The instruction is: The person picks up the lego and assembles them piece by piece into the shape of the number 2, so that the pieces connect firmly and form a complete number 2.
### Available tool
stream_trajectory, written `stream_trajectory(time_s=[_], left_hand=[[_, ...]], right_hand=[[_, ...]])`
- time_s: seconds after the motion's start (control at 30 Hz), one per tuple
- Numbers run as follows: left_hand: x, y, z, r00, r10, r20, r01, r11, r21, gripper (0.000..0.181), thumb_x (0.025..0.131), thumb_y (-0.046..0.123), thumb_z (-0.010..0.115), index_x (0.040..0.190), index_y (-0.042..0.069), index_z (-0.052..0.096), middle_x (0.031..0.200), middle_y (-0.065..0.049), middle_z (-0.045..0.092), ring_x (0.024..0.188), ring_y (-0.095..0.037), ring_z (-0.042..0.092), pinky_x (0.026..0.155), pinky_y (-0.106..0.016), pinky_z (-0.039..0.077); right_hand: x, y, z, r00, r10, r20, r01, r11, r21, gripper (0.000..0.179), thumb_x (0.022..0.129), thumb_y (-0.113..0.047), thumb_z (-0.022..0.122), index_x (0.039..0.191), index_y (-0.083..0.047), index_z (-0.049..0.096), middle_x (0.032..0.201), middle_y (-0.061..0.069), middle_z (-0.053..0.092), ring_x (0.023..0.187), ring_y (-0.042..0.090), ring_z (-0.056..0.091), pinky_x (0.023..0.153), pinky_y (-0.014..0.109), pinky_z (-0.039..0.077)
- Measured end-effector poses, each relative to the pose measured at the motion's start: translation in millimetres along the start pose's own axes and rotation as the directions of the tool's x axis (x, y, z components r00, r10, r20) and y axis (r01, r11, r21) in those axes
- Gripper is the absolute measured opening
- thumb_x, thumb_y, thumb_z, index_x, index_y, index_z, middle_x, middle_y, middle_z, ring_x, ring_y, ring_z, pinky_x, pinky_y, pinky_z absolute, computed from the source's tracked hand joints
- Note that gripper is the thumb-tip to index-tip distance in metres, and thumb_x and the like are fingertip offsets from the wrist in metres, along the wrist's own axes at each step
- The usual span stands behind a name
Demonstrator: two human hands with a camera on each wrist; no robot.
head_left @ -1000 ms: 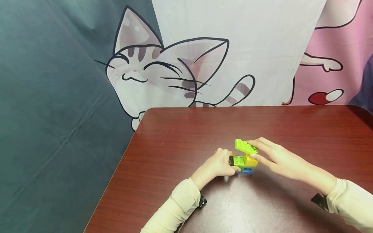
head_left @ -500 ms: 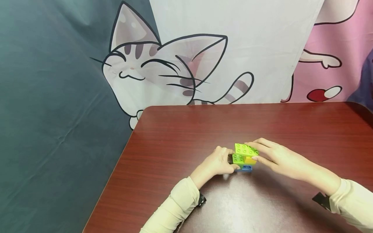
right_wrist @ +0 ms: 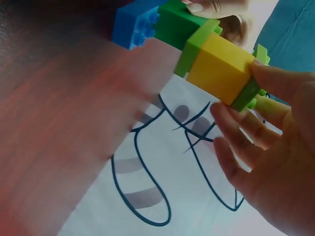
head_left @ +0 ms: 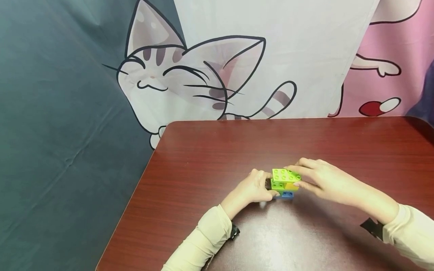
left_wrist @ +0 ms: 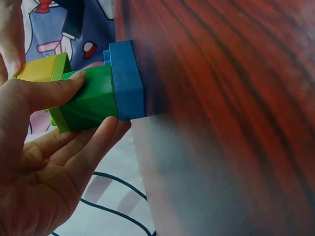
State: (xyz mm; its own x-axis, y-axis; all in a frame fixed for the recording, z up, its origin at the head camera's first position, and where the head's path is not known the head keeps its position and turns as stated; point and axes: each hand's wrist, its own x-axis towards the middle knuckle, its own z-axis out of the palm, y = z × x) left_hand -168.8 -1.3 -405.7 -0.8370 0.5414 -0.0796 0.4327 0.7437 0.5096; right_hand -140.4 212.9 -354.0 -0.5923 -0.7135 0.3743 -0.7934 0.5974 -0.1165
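A stack of toy building bricks stands on the table, with a blue brick (left_wrist: 127,81) at its base. Above that are a dark green brick (left_wrist: 93,101) and a thin light green plate (right_wrist: 193,49). A yellow brick (right_wrist: 219,69) sits on one end of that plate. Topmost lies another light green plate (head_left: 279,174), level over the yellow brick and overhanging toward the left. My left hand (head_left: 252,187) grips the dark green brick between thumb and fingers. With thumb and fingertips, my right hand (head_left: 327,182) pinches the right end of the top plate.
The reddish-brown wooden table (head_left: 203,162) has a far edge close to a cat-printed cloth (head_left: 210,75). A dark cloth (head_left: 68,150) hangs left of the table. Each wrist wears a black device, the right one (head_left: 373,227) by the sleeve.
The top light green plate was tilted up over the yellow brick; my right hand has lowered it until it lies level. My left hand has kept its grip on the stack.
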Motion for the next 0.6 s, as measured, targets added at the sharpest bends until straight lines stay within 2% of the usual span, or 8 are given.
stream_trajectory(time_s=[0.1, 0.2, 0.5, 0.6], left_hand=[[1.1, 0.5, -1.3, 1.0, -0.004, 0.003, 0.004, 1.0, -0.009, 0.025, 0.073, 0.031, 0.076, 0.092, 0.017, 0.068, 0.063, 0.012, 0.061, 0.059, -0.003, 0.054, 0.055, -0.016, 0.042], [1.8, 0.4, -2.6, 1.0, -0.001, 0.002, 0.001, 1.0, -0.009, 0.025, 0.073, 0.031, 0.076, 0.092, 0.018, 0.068, 0.065, 0.012, 0.062, 0.061, -0.002, 0.054, 0.057, -0.016, 0.043], [0.7, -1.0, -1.2, 1.0, 0.013, 0.013, -0.013, 1.0, -0.01, 0.023, 0.072, 0.031, 0.077, 0.088, 0.018, 0.067, 0.063, 0.012, 0.061, 0.058, -0.002, 0.053, 0.055, -0.015, 0.042], [2.1, -2.8, -1.9, 0.999, 0.029, 0.019, -0.029, 1.0, -0.011, 0.024, 0.072, 0.03, 0.077, 0.089, 0.017, 0.067, 0.067, 0.011, 0.063, 0.059, -0.002, 0.053, 0.054, -0.015, 0.042]], right_hand=[[2.6, 0, -4, 1.0, -0.016, -0.006, 0.016, 0.998, -0.052, 0.04, 0.075, -0.021, 0.076, 0.113, -0.014, 0.065, 0.083, -0.012, 0.046, 0.069, 0.004, 0.04, 0.062, 0.029, 0.039], [6.1, -2, -7, 1.0, -0.001, 0.004, 0.001, 0.996, -0.089, 0.041, 0.071, -0.021, 0.079, 0.109, -0.013, 0.067, 0.08, -0.01, 0.044, 0.066, 0.005, 0.038, 0.061, 0.028, 0.038], [14.5, -9, -12, 0.992, 0.072, 0.102, -0.061, 0.992, -0.112, 0.041, 0.067, -0.02, 0.083, 0.104, -0.012, 0.068, 0.078, -0.009, 0.048, 0.066, 0.01, 0.046, 0.062, 0.034, 0.043], [14.4, -6, -11, 0.993, 0.068, 0.1, -0.059, 0.994, -0.097, 0.041, 0.067, -0.02, 0.083, 0.104, -0.013, 0.068, 0.079, -0.009, 0.049, 0.067, 0.008, 0.046, 0.062, 0.033, 0.043]])
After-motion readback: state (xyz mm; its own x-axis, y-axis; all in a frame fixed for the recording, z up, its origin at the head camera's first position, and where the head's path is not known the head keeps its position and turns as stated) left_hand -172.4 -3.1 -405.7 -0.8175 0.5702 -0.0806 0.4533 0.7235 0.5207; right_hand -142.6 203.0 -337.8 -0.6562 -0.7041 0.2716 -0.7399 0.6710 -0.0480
